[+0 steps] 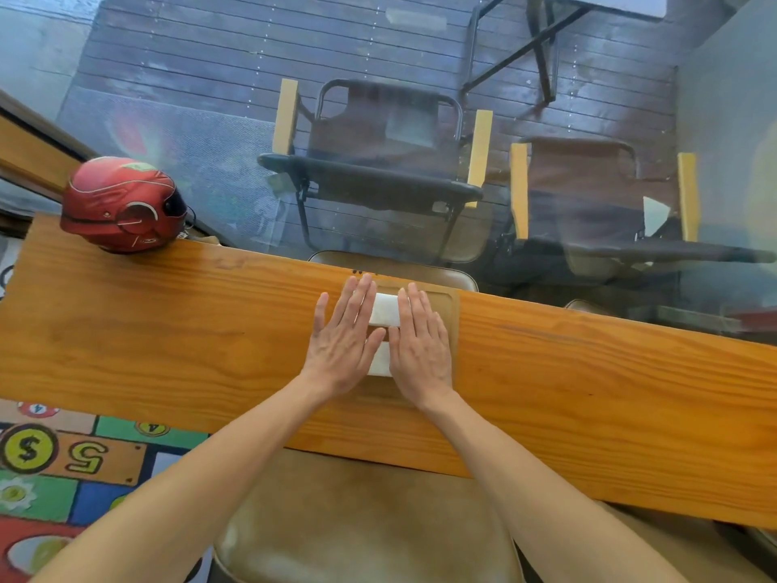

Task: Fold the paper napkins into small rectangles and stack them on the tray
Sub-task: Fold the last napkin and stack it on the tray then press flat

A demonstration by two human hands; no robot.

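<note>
Both hands lie flat and open, palms down, gripping nothing: the left hand [342, 342] and the right hand [420, 351] press side by side on the folded napkins [384, 309]. The flat-palm posture probably serves to compress the folds and square the white paper into a compact rectangle (a judgement from the posture alone). The napkins sit on the wooden tray [452, 326], which rests on the long wooden table [588, 393] near its far edge. White paper shows only in the gap between the two hands, as a far portion near the fingertips and a near portion between the palms; whether these are two stacks or one cannot be told, since the hands cover the rest. A red helmet [122, 206] stands well apart at the table's left end.
</note>
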